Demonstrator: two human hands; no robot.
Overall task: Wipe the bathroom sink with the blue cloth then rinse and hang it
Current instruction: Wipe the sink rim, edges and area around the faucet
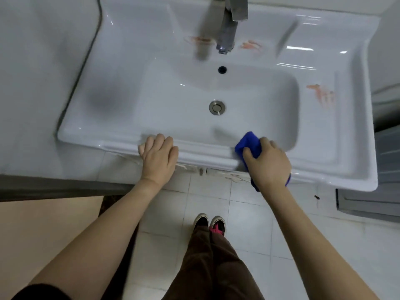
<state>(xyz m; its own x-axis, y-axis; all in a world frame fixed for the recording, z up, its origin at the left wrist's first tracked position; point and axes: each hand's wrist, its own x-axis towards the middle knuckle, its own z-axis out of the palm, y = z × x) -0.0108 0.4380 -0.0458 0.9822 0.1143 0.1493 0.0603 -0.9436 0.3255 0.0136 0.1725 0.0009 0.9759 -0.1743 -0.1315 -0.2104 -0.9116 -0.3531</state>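
Sink (121, 135) of white glazed ceramic is seen from above, set against a pale counter (32, 105) on its left side. Right hand (267, 163) is clamped on the blue cloth (249, 142), fingers curled over a bunched wad of it, and presses the cloth onto the front rim of the sink at the near right corner of the basin; a further piece of the same cloth shows below the wrist on either side. Left hand (159, 155) holds nothing: it rests palm down on the front rim, fingers curled over the edge toward the basin, well apart from the right hand. Drain plug (216, 107), metal and round, sits at the centre of the basin floor, with the overflow hole (222, 69) in the back wall above it. Faucet (228, 33), grey metal, overhangs the back of the basin; no water stream can be made out. Orange-red smears (322, 94) mark the right ledge, and similar marks lie either side of the faucet base. Below, the person's brown trousers (214, 260) and dark shoes (210, 223) stand on a white tiled floor (164, 213).
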